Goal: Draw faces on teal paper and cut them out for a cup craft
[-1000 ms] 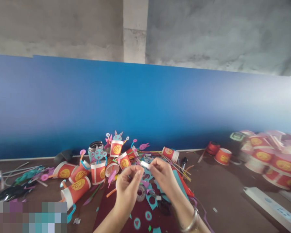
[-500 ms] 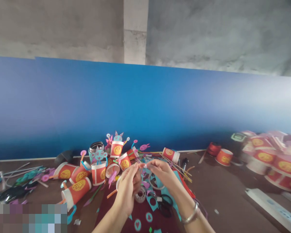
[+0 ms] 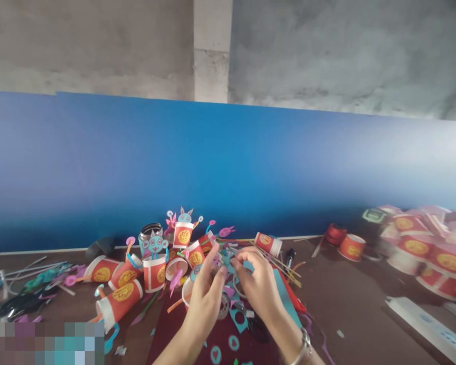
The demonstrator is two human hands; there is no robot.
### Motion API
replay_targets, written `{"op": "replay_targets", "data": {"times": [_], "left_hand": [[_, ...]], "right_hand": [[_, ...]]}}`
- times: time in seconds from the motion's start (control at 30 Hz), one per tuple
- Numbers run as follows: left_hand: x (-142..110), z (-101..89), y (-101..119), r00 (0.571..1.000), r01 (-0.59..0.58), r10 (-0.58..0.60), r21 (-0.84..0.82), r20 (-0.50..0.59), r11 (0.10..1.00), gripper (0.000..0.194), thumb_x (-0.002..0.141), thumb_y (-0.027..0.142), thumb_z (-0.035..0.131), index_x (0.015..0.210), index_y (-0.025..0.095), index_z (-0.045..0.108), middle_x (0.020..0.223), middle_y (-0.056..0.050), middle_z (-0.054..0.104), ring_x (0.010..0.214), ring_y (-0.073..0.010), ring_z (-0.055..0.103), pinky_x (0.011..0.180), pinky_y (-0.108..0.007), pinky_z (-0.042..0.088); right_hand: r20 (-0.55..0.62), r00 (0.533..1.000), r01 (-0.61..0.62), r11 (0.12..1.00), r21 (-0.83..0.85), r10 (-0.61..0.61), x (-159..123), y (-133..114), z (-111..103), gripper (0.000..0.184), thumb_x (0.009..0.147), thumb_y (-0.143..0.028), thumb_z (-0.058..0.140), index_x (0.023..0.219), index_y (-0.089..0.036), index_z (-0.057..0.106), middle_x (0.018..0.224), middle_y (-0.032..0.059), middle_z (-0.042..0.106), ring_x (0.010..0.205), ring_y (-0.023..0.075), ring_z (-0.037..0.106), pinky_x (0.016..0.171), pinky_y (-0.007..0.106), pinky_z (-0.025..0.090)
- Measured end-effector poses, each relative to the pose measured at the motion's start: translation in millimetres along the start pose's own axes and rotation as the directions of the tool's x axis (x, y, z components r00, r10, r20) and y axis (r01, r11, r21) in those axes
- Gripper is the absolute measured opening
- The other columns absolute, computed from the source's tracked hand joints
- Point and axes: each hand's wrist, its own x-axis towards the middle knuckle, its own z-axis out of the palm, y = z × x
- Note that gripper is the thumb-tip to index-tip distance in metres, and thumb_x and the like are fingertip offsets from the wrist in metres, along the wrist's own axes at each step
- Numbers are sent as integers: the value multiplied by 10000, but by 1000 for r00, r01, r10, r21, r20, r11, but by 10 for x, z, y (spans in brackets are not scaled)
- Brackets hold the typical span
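Observation:
My left hand is raised over the middle of the table, its thumb and fingers apart and nothing visible in them. Just to its right, my right hand has thumb and forefinger pressed together; whatever is between them is too small to make out. Behind the left hand stands a red-and-white paper cup with an orange strip, partly covered. Below and between the hands lie a tape roll, a blue paper scrap with a round hole, and small blue ovals with hearts.
Decorated red cups with blue paper faces crowd the left and middle. Stacked cups and a white power strip are at right. Wooden sticks lie behind my right hand. A blue panel closes the back.
My hands, fingertips together at a small white bit before, have come apart. The left hand has opened; the right has dropped slightly with its fingers still pinched.

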Motion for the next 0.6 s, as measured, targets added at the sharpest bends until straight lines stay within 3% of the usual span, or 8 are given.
{"op": "replay_targets", "data": {"times": [0.07,0.2,0.3,0.43,0.6], "left_hand": [[16,-40,8,1000,-12,12,-17,-14,1000,497,750,426,616,1189,200,562,610,50,475,531,-84,407,515,-196,362],[63,-93,36,998,58,-60,-134,-6,989,354,782,402,586,1072,209,649,861,-31,636,785,-150,560,701,-240,443],[76,-77,49,987,156,-138,-279,81,948,303,775,389,595,988,193,688,1070,-77,641,1021,-218,539,878,-320,415],[64,-44,69,959,282,-248,-336,141,899,301,757,377,619,957,166,700,1091,-100,651,1114,-258,506,961,-378,360],[47,-46,86,943,318,-251,-371,216,873,321,745,369,632,951,133,700,1087,-122,656,1121,-273,515,982,-389,352]], "right_hand": [[-15,1000,13,1000,-2,-13,-14,-28,-8,167,801,-262,535,653,-187,551,777,63,605,793,205,557,753,310,414],[222,973,-93,986,139,60,-37,-98,-4,183,807,-267,551,649,-179,575,801,40,620,745,171,561,685,267,415],[333,941,-135,972,193,65,-66,-141,25,126,797,-219,562,685,-174,599,814,23,627,760,159,565,693,255,411],[361,931,-140,967,213,55,-99,-165,65,104,774,-124,539,705,-171,602,800,11,628,783,154,570,732,252,413],[355,932,-145,976,161,80,-112,-157,68,114,749,-98,533,669,-165,580,761,14,622,750,155,568,675,242,417]]}}
